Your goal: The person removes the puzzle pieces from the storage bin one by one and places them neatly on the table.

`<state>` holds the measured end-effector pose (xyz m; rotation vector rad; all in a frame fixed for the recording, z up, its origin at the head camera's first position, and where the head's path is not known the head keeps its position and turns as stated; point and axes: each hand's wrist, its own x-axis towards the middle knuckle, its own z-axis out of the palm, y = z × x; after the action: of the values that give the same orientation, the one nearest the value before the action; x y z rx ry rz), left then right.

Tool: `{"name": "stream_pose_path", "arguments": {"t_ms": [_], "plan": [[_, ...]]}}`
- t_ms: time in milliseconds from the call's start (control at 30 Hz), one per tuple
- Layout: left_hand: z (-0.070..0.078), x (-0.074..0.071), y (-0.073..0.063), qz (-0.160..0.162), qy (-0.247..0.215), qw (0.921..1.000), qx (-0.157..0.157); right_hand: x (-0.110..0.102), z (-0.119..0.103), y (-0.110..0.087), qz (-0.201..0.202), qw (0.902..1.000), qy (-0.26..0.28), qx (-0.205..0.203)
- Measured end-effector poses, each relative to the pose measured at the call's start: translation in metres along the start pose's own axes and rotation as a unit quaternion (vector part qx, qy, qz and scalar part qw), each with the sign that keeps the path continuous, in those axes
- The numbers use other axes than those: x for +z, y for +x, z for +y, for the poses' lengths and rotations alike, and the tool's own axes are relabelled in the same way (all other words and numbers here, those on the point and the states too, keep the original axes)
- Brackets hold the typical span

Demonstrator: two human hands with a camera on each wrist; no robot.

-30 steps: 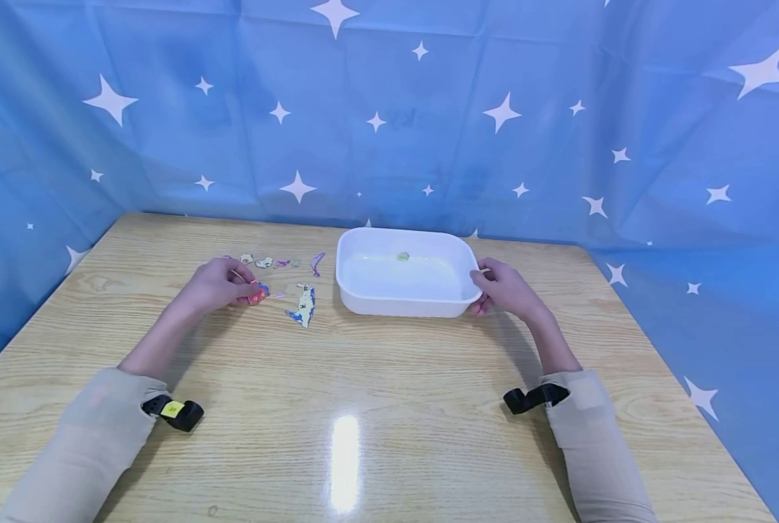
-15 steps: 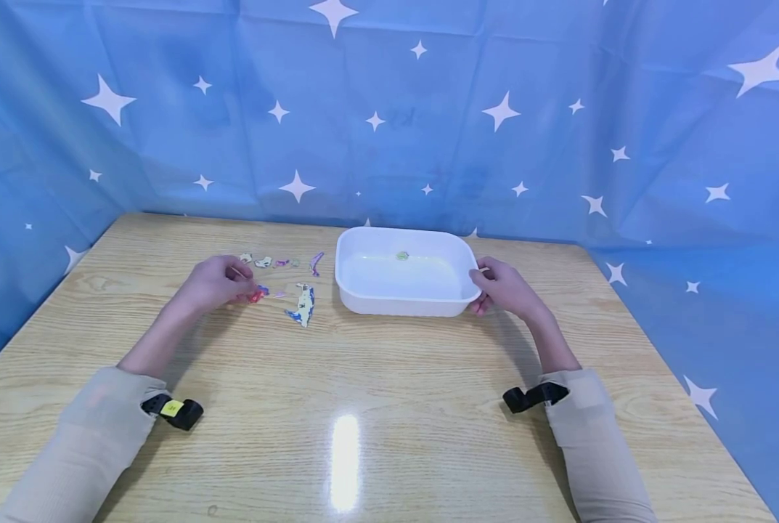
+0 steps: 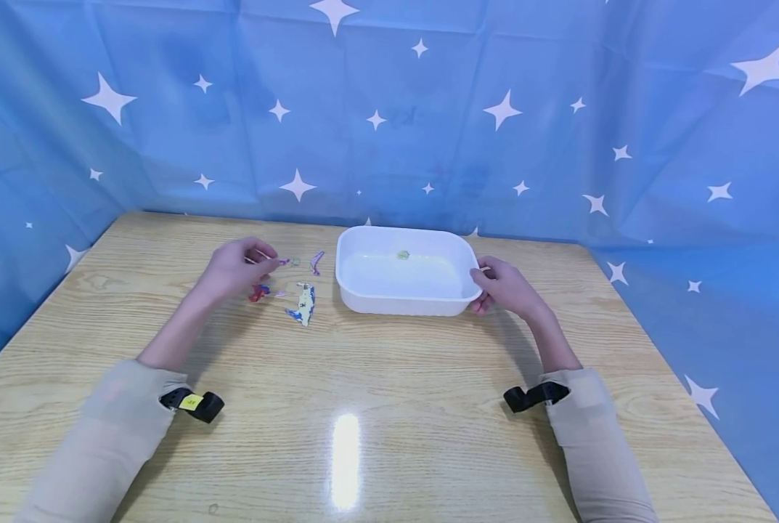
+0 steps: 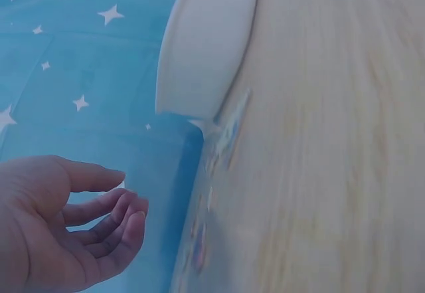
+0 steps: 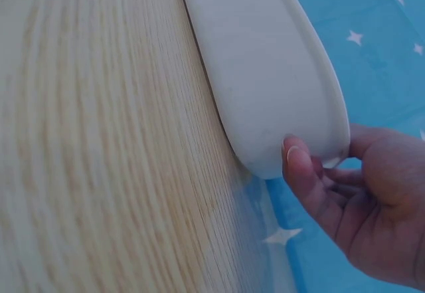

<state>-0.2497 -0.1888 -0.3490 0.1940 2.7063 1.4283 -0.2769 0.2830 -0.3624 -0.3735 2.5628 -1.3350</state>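
Note:
My left hand (image 3: pixel 237 267) hovers above small flat irregular pieces at the table's left. Its fingers are loosely curled, with nothing between thumb and fingertips in the left wrist view. Below it lies a red-and-blue piece (image 3: pixel 258 292), beside a tiny pink one (image 3: pixel 280 293). A larger cream piece with blue edges (image 3: pixel 305 305) lies to the right. Further back are a purple strip (image 3: pixel 316 263) and a pale green bit (image 3: pixel 295 261); the hand covers other pieces. With its thumb and fingers, my right hand (image 3: pixel 503 287) grips the right end of a white plastic tub (image 3: pixel 402 306).
Inside the tub lies one small greenish piece (image 3: pixel 403 255). The wooden table (image 3: pixel 415 407) extends in front of the tub and hands. Behind it hangs a blue curtain with white stars (image 3: pixel 428 145).
My left hand has let go of the red-and-blue piece, which lies on the table, and has moved up and right over the back row. The right hand and tub stay put.

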Motion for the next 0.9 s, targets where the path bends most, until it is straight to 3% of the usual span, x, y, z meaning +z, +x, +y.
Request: {"name": "stream_pose_path", "arguments": {"t_ms": [433, 900], "plan": [[0.025, 0.026, 0.015, 0.031, -0.051, 0.9959, 0.068, 0.000, -0.003, -0.002, -0.003, 1.0000, 0.004, 0.002], [0.061, 0.066, 0.029, -0.007, -0.092, 0.9912, 0.095, 0.000, -0.002, -0.002, -0.003, 0.9999, 0.010, -0.003]]}}
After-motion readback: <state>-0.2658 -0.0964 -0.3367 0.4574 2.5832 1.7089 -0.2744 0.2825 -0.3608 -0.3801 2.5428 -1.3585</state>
